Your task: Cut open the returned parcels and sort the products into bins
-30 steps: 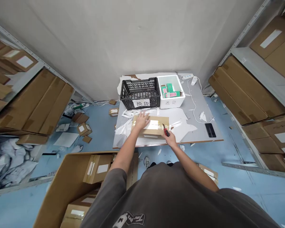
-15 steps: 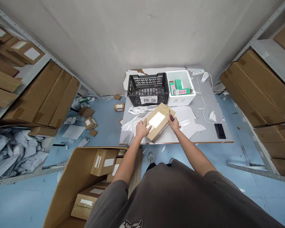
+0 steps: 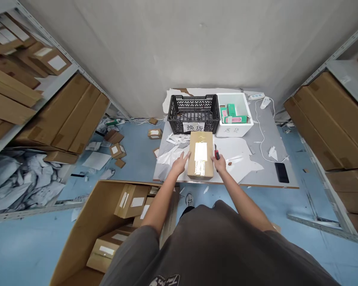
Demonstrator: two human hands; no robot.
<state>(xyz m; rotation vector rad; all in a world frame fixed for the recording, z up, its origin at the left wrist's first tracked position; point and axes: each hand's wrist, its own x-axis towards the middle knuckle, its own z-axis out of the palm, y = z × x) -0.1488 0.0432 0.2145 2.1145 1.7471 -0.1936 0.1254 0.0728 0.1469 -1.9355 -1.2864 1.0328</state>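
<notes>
A taped cardboard box (image 3: 192,159) with a white label lies lengthwise, its short end toward me, on the table. At its left side rests my left hand (image 3: 179,163), fingers stretched out and the tips against the cardboard. My right hand (image 3: 219,163) is closed around a red and black utility knife (image 3: 216,154), whose blade points away from me. The knuckles of that hand are close to the right side of the box; whether they press on it I cannot tell.
Behind the box stand a black plastic crate (image 3: 193,115) and a white foam box (image 3: 235,130) holding green and pink packages. A phone (image 3: 282,172) and white cable (image 3: 261,145) lie right. Paper scraps (image 3: 170,155) litter the table (image 3: 268,131). A large open carton (image 3: 77,230) stands lower left.
The cardboard box has turned from lying crosswise, through a slant, to pointing away from me. My left hand has slid from its top to its left side. The knife stays in my right hand.
</notes>
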